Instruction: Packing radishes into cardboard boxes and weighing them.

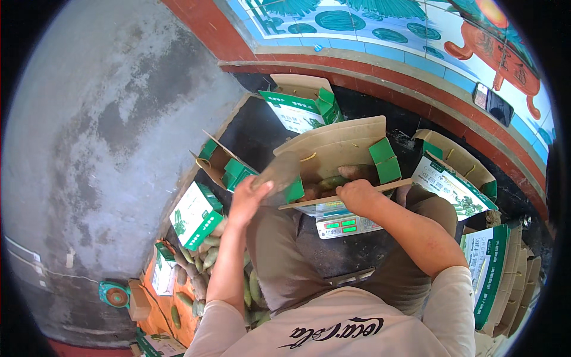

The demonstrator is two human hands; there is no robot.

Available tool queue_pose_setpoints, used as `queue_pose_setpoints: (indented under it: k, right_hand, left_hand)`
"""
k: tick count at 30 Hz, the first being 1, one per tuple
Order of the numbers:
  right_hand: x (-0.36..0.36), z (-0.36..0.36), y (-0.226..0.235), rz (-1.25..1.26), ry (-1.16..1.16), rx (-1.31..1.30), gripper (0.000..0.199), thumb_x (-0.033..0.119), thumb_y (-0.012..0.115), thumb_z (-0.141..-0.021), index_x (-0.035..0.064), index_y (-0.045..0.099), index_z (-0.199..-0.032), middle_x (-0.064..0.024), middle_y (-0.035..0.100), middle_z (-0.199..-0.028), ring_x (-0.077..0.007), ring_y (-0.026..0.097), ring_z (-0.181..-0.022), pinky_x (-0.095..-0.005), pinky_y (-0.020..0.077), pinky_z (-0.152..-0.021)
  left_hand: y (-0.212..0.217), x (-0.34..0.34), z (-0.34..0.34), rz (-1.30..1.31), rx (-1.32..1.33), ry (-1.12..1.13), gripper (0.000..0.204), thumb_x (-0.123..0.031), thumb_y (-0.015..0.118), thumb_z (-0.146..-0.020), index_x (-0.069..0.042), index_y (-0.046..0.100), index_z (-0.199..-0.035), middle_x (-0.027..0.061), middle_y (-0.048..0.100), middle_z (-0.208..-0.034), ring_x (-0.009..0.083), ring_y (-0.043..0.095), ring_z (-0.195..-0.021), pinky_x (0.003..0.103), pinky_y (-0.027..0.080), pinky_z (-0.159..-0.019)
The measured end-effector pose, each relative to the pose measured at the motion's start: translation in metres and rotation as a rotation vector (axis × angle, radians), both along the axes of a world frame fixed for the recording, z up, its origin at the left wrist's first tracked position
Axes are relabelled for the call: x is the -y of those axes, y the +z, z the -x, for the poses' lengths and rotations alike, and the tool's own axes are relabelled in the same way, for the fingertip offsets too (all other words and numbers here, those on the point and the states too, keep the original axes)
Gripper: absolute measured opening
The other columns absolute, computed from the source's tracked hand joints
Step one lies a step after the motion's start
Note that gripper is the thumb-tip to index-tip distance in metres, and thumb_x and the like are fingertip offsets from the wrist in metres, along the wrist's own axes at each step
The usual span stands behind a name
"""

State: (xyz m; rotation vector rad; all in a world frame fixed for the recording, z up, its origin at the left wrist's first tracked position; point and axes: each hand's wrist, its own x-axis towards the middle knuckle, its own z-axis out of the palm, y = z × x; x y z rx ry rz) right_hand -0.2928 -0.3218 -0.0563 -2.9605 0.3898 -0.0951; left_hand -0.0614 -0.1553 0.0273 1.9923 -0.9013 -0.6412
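My left hand (244,201) grips a long, thick, brownish-green root vegetable (281,171), smeared by motion, at the left side of an open cardboard box (339,140). The box has green side flaps and stands in front of my knees. Inside it lie a green root vegetable (333,182) and several brownish ones. My right hand (360,197) is closed over the top edge of the box's near wall. Partly covered by the box, a white digital scale (344,228) with lit green displays sits below it.
Open green-and-white cartons stand at the far side (300,107), left (196,214) and right (455,178). More cartons (493,273) stack at near right. Loose green and brown roots (205,262) pile by my left leg. A phone (493,103) leans on the tiled wall; a small teal fan-like device (114,294) is at left.
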Motion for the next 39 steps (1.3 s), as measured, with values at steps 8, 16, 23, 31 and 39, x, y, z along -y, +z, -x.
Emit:
queue_pose_setpoints:
  k: [8,16,23,31,39]
  right_hand:
    - [-0.003,-0.005,0.006,-0.041,0.007,-0.001,0.015,0.008,0.051,-0.077,0.004,0.062,-0.087,-0.014,0.067,-0.081,-0.029,0.066,-0.079,-0.039,0.0522,-0.065]
    - [-0.003,-0.005,0.008,-0.11,0.039,-0.151,0.015,0.008,0.051,-0.078,0.004,0.063,-0.086,-0.015,0.067,-0.085,-0.0304,0.065,-0.082,-0.0403,0.0522,-0.069]
    - [-0.002,-0.007,0.016,-0.094,-0.009,-0.18,0.015,0.008,0.051,-0.079,0.0047,0.064,-0.085,-0.0139,0.066,-0.084,-0.0305,0.065,-0.081,-0.0417,0.0517,-0.068]
    - [0.0,-0.003,0.022,-0.101,-0.03,-0.221,0.014,0.012,0.052,-0.08,0.0052,0.063,-0.086,-0.0135,0.066,-0.082,-0.0295,0.065,-0.08,-0.0411,0.0516,-0.067]
    - [0.002,-0.005,0.027,-0.11,-0.022,-0.225,0.014,0.017,0.056,-0.081,0.0075,0.063,-0.088,-0.0126,0.065,-0.08,-0.0308,0.064,-0.078,-0.0424,0.0504,-0.068]
  left_hand:
    - [-0.038,0.052,0.015,0.227,0.172,-0.205,0.042,-0.019,0.063,-0.083,0.002,0.054,-0.119,0.0148,0.06,-0.112,0.0181,0.057,-0.105,0.03,0.043,-0.09]
    - [-0.036,-0.021,-0.025,0.284,0.239,0.076,0.031,-0.009,0.06,-0.084,0.001,0.057,-0.113,0.012,0.062,-0.11,0.018,0.059,-0.101,0.029,0.046,-0.086]
    - [-0.132,-0.14,-0.065,-0.104,0.602,0.26,0.025,-0.011,0.062,-0.08,0.0,0.062,-0.102,0.0175,0.065,-0.096,0.027,0.063,-0.088,0.034,0.049,-0.08]
    - [-0.252,-0.24,-0.039,-0.83,0.254,0.198,0.041,-0.035,0.061,-0.078,-0.005,0.063,-0.105,0.0185,0.062,-0.105,0.0338,0.059,-0.1,0.043,0.046,-0.085]
    - [-0.375,-0.328,-0.014,-1.044,-0.041,0.075,0.049,-0.037,0.06,-0.077,-0.007,0.058,-0.115,0.02,0.06,-0.112,0.0346,0.057,-0.105,0.042,0.045,-0.09]
